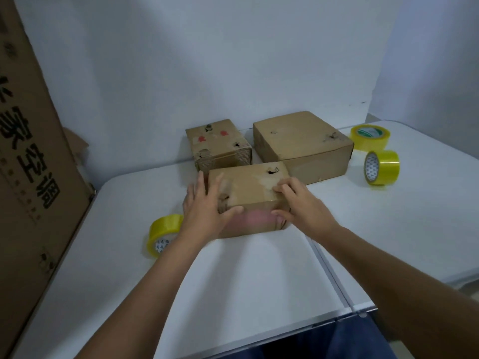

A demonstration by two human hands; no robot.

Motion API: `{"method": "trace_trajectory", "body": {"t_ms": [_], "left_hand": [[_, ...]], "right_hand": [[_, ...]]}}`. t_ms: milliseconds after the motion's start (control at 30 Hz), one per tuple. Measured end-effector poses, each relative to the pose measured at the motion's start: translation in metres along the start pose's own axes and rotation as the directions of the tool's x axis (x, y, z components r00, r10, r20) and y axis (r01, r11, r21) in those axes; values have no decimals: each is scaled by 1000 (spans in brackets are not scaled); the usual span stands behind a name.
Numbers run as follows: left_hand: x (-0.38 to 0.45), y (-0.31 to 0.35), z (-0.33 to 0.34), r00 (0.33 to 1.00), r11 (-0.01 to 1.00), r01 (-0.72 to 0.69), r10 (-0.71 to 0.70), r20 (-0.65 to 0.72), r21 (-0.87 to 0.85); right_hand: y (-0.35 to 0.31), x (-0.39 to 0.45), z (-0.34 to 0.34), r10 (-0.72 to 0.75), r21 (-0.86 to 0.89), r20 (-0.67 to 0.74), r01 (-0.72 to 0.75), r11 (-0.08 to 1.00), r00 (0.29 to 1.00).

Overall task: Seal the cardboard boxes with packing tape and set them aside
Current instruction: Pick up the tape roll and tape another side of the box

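1. A white folding table (259, 275) stands against a plain pale wall; a large printed carton (28, 156) leans upright at its left edge.
2. The near box (248, 193), the landmark here, lies at the table's middle, closed, with glossy tape across its top and torn holes in the card.
3. The left hand (207, 211) lies over the near box's left front corner, fingers spread flat along top and side, thumb on the front face: pressing, not clenched.
4. The right hand (295, 200) rests on its right front corner, fingers bent on the top, thumb against the front face; it holds the box.
5. Behind the near box stand a small box (220, 143) to the left and a wide flat box (303, 143) to the right.
6. One tape roll (163, 234) lies just left of the near box; two more tape rolls (381, 167) lie well to its right.
7. Judgement: the box looks light, stiff but worn; taped faces may be slippery, so grip both ends on bare card.
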State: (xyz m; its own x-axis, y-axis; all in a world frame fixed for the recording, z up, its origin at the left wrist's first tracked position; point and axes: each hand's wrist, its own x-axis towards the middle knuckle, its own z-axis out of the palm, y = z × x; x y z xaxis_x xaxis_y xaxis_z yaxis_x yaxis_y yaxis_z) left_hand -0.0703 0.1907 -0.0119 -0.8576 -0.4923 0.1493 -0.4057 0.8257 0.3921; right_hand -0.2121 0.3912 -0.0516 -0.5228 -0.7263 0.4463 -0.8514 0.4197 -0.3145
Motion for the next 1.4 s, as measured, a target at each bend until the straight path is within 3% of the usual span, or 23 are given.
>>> {"method": "trace_trajectory", "body": {"t_ms": [33, 100, 267, 367, 533, 800, 967, 1067, 1400], "left_hand": [[0, 1, 0, 995, 997, 39, -33, 92, -62], [-1, 7, 5, 988, 981, 21, 9, 151, -194], [-18, 17, 14, 989, 988, -34, 55, 139, -150], [-29, 14, 14, 990, 981, -66, 86, 108, -180], [-33, 9, 8, 984, 960, -166, 177, 28, -224], [-31, 4, 14, 979, 928, -195, 205, -2, -318], [-32, 3, 16, 978, 924, -198, 209, -4, -326], [-32, 2, 17, 975, 926, -214, 221, -13, -311], [-39, -3, 25, 975, 930, -224, 217, -56, -291]], "right_hand": [[6, -6, -5, 0, 2, 5, 0, 1000, 1000], [15, -17, -14, -8, -1, 11, 8, 1000, 1000], [-1, -17, -34, -6, -41, -57, 4, 999, 998], [-25, -4, -36, -6, 21, -54, 8, 1000, 999], [-58, 14, -21, 106, 221, 167, -142, 965, 980], [-74, 33, -23, 283, 149, 257, -328, 933, 924], [-77, 36, -24, 362, 220, 373, -460, 860, 854], [-80, 31, -26, 355, 223, 350, -446, 867, 867], [-79, 12, -6, 330, 212, 79, -339, 916, 941]]}}
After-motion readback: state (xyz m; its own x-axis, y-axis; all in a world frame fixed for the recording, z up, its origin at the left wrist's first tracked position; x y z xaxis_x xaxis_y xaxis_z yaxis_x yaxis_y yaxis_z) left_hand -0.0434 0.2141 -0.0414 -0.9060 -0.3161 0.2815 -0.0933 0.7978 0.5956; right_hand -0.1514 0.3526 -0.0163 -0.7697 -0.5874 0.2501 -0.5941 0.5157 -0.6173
